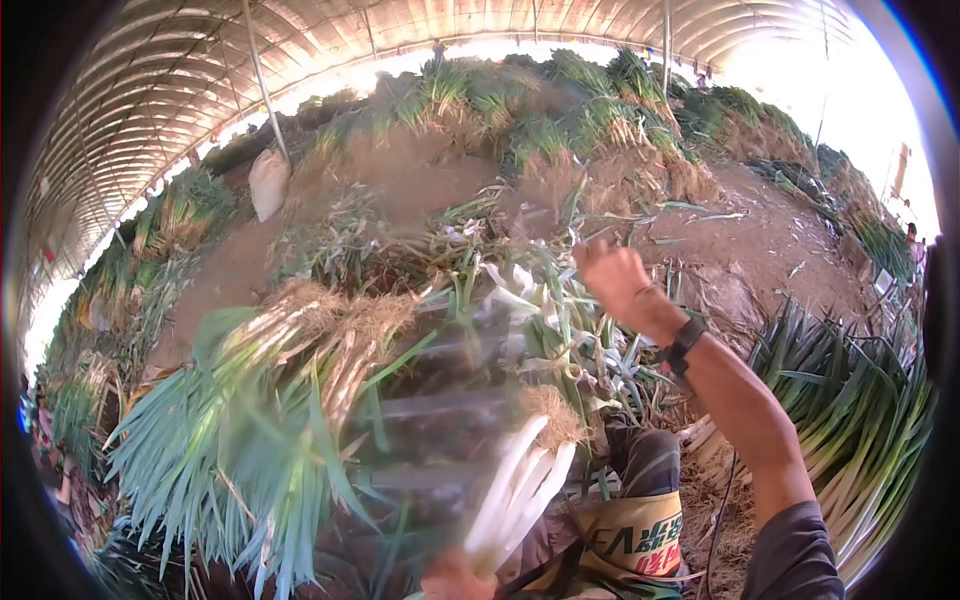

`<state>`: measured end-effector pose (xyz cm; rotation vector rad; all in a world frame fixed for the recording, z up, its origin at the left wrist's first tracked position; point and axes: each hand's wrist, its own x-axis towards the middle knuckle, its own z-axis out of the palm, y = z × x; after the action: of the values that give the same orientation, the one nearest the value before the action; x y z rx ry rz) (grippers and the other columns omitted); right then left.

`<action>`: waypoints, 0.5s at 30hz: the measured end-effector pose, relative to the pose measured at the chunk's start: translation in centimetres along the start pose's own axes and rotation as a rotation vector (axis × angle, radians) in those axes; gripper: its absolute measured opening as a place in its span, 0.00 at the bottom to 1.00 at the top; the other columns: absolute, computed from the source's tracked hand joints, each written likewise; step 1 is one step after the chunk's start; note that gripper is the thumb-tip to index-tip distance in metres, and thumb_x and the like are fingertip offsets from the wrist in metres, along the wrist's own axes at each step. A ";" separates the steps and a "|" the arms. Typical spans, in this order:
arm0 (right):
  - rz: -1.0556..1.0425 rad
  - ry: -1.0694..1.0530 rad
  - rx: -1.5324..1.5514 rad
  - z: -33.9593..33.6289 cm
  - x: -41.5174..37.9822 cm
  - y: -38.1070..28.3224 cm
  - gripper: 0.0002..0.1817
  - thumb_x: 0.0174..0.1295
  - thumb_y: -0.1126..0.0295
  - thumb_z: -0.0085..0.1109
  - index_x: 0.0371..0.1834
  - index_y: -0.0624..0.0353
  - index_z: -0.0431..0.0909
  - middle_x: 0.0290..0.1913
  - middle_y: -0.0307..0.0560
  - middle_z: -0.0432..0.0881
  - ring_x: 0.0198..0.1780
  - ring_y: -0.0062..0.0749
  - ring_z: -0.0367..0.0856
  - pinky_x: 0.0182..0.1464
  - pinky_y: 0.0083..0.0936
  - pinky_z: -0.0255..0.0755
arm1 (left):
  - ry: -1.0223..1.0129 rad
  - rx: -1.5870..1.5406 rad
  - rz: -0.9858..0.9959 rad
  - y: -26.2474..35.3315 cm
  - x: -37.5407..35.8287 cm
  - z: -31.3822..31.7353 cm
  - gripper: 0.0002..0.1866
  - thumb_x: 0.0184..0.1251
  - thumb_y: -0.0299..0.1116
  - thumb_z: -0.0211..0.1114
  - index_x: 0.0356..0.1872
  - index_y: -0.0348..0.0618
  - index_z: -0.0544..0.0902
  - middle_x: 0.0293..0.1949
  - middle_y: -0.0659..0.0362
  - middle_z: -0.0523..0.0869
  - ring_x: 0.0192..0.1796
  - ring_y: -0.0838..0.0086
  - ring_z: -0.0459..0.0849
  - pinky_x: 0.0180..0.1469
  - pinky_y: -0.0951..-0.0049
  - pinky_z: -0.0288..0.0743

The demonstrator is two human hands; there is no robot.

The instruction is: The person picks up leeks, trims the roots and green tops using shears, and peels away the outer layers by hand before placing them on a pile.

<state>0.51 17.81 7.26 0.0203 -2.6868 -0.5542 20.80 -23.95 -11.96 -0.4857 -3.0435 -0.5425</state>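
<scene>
My left hand [458,578] is at the bottom edge, closed around a few green onions [510,485]. Their white stems slant up to the right and end in brown roots. The leafy ends are out of view or blurred. Out in front, over a heap of stripped onion leaves [540,300], is my right hand [612,275]. Its fingers are curled shut, and what they hold, if anything, is hidden; a pale leaf strip rises just beyond them. To the left lies a large bundle of unpeeled green onions [250,410], roots pointing away from me.
More long green onions [850,400] lie on the right. Piled bundles [590,110] line the back across bare soil [750,230]. A white sack [268,185] stands beside a slanting pole. Printed yellow sacking [630,535] covers my lap. A few people are far off.
</scene>
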 end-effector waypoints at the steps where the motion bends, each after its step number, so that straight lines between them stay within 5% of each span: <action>1: 0.038 0.031 0.110 -0.3 -0.2 1.1 0.20 0.52 0.77 0.67 0.51 0.64 0.81 0.41 0.58 0.83 0.44 0.50 0.88 0.45 0.39 0.84 | 0.003 -0.005 -0.002 -0.4 -0.2 0.4 0.31 0.59 0.47 0.71 0.55 0.32 0.78 0.41 0.38 0.87 0.42 0.42 0.88 0.45 0.47 0.82; 5: 0.020 0.104 0.538 -0.9 -2.1 0.0 0.27 0.59 0.74 0.67 0.64 0.63 0.76 0.51 0.64 0.83 0.52 0.59 0.85 0.58 0.40 0.82 | -0.138 0.013 -0.055 -0.3 1.4 -1.5 0.32 0.57 0.46 0.71 0.56 0.31 0.77 0.40 0.38 0.87 0.39 0.43 0.88 0.43 0.49 0.82; 6: 0.062 -0.059 0.645 -1.5 -2.7 -1.2 0.25 0.60 0.70 0.69 0.61 0.64 0.78 0.56 0.62 0.84 0.57 0.55 0.85 0.57 0.39 0.83 | -0.142 -0.006 -0.073 -0.4 1.7 -1.8 0.32 0.57 0.45 0.71 0.56 0.31 0.77 0.39 0.38 0.88 0.39 0.43 0.88 0.42 0.49 0.82; 8: -0.342 0.096 0.713 -2.3 -5.0 -3.8 0.21 0.61 0.67 0.69 0.56 0.63 0.80 0.49 0.59 0.85 0.52 0.49 0.86 0.53 0.38 0.84 | -0.107 -0.093 -0.108 0.3 2.4 -2.9 0.31 0.54 0.42 0.72 0.55 0.31 0.77 0.37 0.40 0.88 0.37 0.43 0.88 0.40 0.50 0.83; 10: -0.579 0.329 0.657 -3.2 -6.4 -7.6 0.09 0.60 0.64 0.67 0.39 0.56 0.81 0.33 0.43 0.80 0.35 0.38 0.82 0.39 0.34 0.81 | -0.065 -0.081 -0.095 -0.5 2.5 -1.6 0.32 0.53 0.40 0.72 0.57 0.31 0.76 0.37 0.39 0.88 0.37 0.43 0.88 0.40 0.50 0.83; 15: -0.696 0.179 0.593 -4.6 -10.0 -13.7 0.07 0.51 0.64 0.66 0.29 0.51 0.79 0.34 0.36 0.76 0.45 0.32 0.74 0.45 0.31 0.71 | -0.010 -0.044 -0.084 -0.4 2.4 -1.5 0.30 0.51 0.39 0.73 0.55 0.35 0.78 0.38 0.43 0.88 0.37 0.47 0.89 0.40 0.51 0.83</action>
<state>10.58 4.36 2.13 1.1294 -2.5133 0.0891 18.36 -24.06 -10.50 -0.3647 -3.0791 -0.6134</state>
